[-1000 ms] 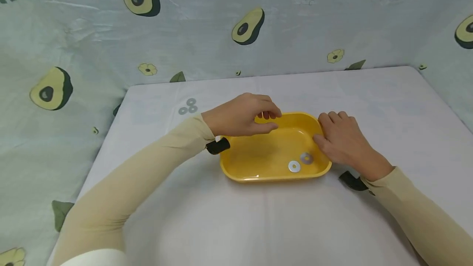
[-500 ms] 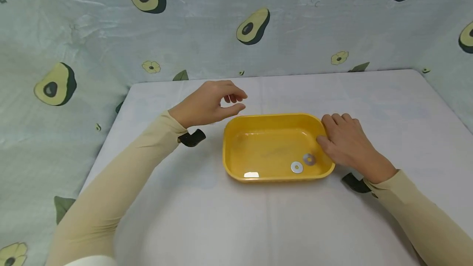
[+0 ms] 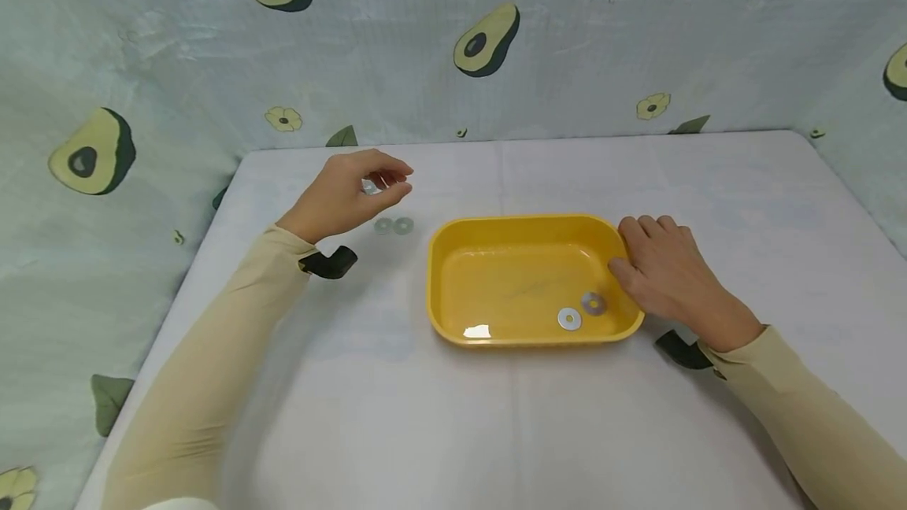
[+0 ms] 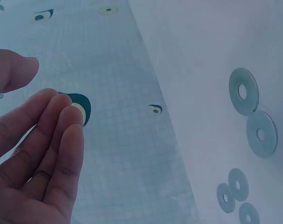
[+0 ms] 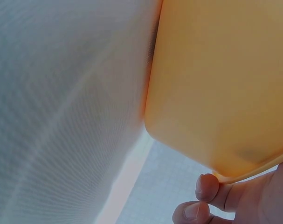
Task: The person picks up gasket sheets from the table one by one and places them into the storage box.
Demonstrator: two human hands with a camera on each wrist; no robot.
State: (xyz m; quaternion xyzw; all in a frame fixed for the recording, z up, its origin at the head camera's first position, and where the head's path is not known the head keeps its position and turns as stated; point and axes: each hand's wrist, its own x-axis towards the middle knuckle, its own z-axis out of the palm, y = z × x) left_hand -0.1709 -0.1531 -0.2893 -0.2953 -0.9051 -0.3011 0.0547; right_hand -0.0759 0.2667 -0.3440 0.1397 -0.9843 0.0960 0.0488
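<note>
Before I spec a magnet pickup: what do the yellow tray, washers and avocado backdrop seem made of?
Yellow tray: likely moulded plastic, glossy; bright highlight inside, smooth rounded corners.
Washers: probably metal, satin grey; thin flat rings with a faint sheen. Alloy unclear.
Avocado backdrop: maybe plastic sheet or coated cloth, slightly shiny; creases catch light.

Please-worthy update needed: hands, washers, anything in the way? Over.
Left hand empty, near loose washers. Right hand gripping yellow tray. Two washers inside. No obstacle seen.

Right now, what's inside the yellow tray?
A silver washer and a grayer washer lie in the yellow tray. The right hand covers part of its rim; what's beneath the washers is hidden.
</note>
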